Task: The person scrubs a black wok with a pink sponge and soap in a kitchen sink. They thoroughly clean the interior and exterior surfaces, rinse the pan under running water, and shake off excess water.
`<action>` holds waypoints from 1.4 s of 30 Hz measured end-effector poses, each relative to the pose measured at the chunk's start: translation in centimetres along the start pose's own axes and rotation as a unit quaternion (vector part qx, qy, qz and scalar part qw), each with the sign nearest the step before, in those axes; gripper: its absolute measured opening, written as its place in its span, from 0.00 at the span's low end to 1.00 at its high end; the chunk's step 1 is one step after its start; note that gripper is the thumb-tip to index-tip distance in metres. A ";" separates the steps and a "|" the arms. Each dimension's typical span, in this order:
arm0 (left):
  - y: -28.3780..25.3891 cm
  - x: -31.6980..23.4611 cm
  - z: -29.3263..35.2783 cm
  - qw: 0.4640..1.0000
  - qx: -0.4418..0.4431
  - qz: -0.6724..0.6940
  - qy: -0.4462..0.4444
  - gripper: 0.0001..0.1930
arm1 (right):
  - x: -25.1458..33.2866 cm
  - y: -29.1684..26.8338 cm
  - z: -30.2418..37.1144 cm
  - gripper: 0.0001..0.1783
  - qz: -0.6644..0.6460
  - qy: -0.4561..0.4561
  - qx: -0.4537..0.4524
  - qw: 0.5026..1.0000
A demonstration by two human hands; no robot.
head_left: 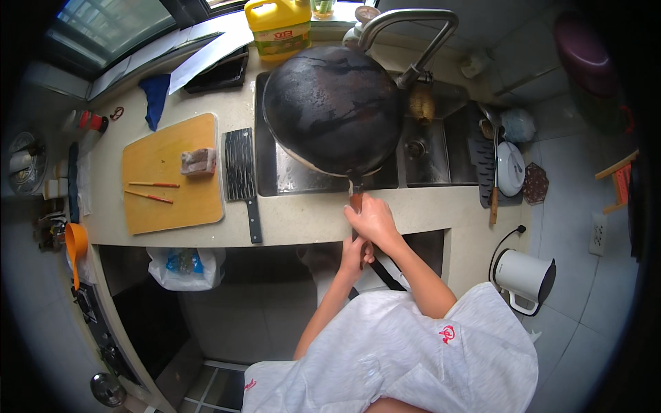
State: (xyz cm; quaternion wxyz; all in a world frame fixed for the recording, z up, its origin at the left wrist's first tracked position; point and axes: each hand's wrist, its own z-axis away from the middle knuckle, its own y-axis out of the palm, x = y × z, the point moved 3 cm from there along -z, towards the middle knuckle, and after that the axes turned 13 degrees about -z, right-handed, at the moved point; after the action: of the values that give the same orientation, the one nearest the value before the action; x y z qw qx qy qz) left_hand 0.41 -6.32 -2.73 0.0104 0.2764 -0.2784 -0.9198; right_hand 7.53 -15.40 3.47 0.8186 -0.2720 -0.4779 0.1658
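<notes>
A large wok with a blackened, wet-looking underside is turned bottom up over the left basin of the steel sink. Its handle, brown near the pan, points toward me. My right hand is closed round the handle near the counter's front edge. Lower down, closer to my body, my left hand grips the handle's end. The wok's inside is hidden from this view. Behind its right side a curved metal faucet rises; I cannot tell whether water runs.
Left of the sink lie a cleaver and a wooden cutting board bearing chopsticks and a small block. A yellow jug stands behind. At right are a white lid and a white kettle.
</notes>
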 end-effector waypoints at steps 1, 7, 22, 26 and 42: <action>0.3 0.1 0.2 0.994 -0.094 -0.045 0.014 0.16 | 0.0 -0.1 -0.1 0.21 0.002 0.006 0.000 1.000; 0.8 0.9 0.9 0.882 -0.269 -0.353 0.159 0.20 | -0.6 0.0 -0.9 0.22 0.005 -0.001 -0.012 1.000; 0.3 -1.4 0.8 0.674 -0.188 -0.713 0.042 0.19 | -1.1 1.6 -2.0 0.20 0.071 -0.004 -0.001 0.997; 0.3 -1.7 0.6 0.678 -0.198 -0.707 0.036 0.18 | -1.0 1.6 -1.9 0.21 0.079 -0.011 -0.013 0.997; -1.5 3.0 0.5 0.906 -0.256 -0.317 0.113 0.14 | -0.6 1.9 1.4 0.19 0.023 0.021 -0.008 0.999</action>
State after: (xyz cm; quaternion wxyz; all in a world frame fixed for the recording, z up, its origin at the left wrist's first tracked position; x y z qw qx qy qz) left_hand -2.22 -5.28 -4.67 -0.1801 0.4403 0.0724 -0.8766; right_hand 6.01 -13.82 2.47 0.8223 -0.2925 -0.4556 0.1752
